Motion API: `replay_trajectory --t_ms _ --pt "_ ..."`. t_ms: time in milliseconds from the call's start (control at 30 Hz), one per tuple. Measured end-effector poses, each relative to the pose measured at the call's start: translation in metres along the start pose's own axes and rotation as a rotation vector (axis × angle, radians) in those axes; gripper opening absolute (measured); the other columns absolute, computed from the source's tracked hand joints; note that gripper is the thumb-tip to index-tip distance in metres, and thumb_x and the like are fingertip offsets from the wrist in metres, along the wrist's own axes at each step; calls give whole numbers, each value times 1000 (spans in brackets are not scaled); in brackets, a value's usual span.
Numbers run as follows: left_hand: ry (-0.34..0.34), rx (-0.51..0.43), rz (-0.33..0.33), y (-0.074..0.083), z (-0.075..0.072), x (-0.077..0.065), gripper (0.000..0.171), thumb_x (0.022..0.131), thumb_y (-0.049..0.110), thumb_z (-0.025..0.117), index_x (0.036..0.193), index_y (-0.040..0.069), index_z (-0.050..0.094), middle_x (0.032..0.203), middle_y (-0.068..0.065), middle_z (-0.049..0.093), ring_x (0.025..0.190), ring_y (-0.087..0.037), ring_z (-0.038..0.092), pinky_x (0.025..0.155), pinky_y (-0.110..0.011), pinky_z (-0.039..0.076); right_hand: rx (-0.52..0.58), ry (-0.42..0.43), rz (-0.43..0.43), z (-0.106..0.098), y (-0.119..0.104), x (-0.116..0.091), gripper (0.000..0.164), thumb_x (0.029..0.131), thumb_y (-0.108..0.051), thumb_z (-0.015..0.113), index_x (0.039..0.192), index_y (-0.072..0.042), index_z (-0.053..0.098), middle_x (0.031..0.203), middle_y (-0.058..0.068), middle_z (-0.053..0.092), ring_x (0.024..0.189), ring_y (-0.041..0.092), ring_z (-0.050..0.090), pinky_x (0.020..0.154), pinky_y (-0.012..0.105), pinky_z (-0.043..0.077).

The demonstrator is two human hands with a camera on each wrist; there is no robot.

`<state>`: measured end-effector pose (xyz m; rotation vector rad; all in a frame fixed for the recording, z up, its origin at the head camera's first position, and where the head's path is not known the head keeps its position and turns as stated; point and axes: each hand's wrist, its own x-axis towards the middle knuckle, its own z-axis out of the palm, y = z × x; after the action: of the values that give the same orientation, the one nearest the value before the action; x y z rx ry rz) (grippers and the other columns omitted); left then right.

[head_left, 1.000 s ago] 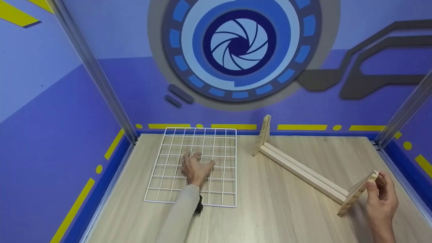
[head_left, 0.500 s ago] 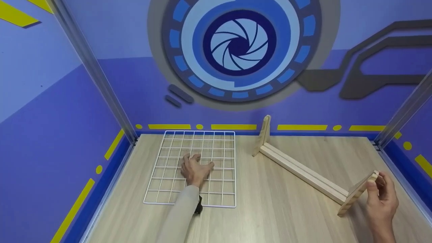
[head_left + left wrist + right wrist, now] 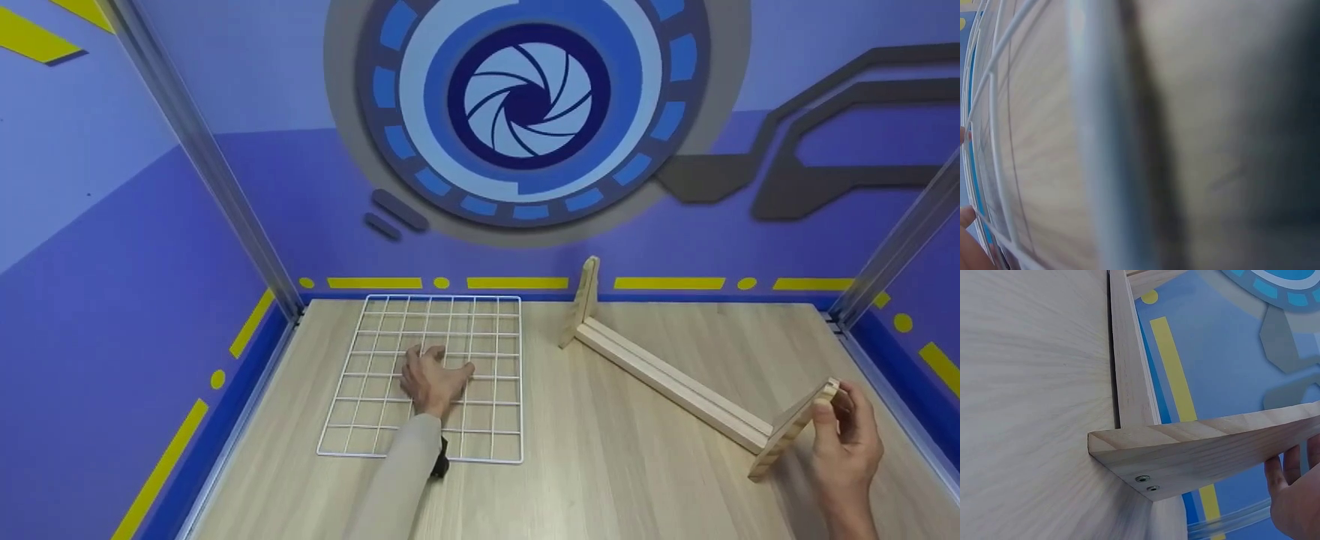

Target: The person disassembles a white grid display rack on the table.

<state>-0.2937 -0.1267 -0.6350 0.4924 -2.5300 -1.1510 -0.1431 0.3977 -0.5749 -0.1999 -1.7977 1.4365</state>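
Observation:
A white wire grid panel [image 3: 520,375] lies over the left part of the table, its far edge near the back wall. My left hand [image 3: 433,379] is on its middle, with bent fingers hooked at the wires and the thumb spread to the right. In the left wrist view, fingertips [image 3: 967,216] meet the wires; a blurred wire crosses close up. On the right, a wooden stand [image 3: 675,384] has a grooved beam between two upright end boards. My right hand [image 3: 847,450] pinches the top of its near end board [image 3: 1196,450], thumb on the inner side.
A wood-grain table [image 3: 570,487] lies beneath both things. Behind it rises a blue printed wall [image 3: 480,262]. Metal posts [image 3: 259,247] stand at the back corners. The stand's far end board [image 3: 581,300] is near the wall. Two screws [image 3: 1143,478] show on the near board.
The grid's far edge has come lower and toward me; the left hand has shifted slightly with it. The stand and right hand keep their places, while the whole view shifts a little.

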Motion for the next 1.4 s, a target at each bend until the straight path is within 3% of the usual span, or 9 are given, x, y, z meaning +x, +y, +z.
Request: replay_trajectory --t_ms 433,667,1400 --pt "-11 4 4 -1 0 0 67 70 44 96 125 13 76 155 -16 48 138 -41 49 115 -65 31 -34 -17 13 -2 2 -1 45 108 1 53 153 -2 53 123 -18 63 117 7 55 98 12 42" --pt "-1 16 36 -2 1 0 67 70 44 95 125 12 76 153 -18 50 137 -43 49 112 -66 33 33 -28 -8 -2 2 1 47 106 6 53 153 3 52 123 -11 64 114 11 55 95 15 44" --pt "0 40 33 -1 2 0 65 70 45 95 123 12 77 152 -18 50 137 -43 48 113 -66 33 -19 -19 24 -2 2 -1 45 108 0 54 153 -2 53 125 -14 64 118 9 56 96 13 44"
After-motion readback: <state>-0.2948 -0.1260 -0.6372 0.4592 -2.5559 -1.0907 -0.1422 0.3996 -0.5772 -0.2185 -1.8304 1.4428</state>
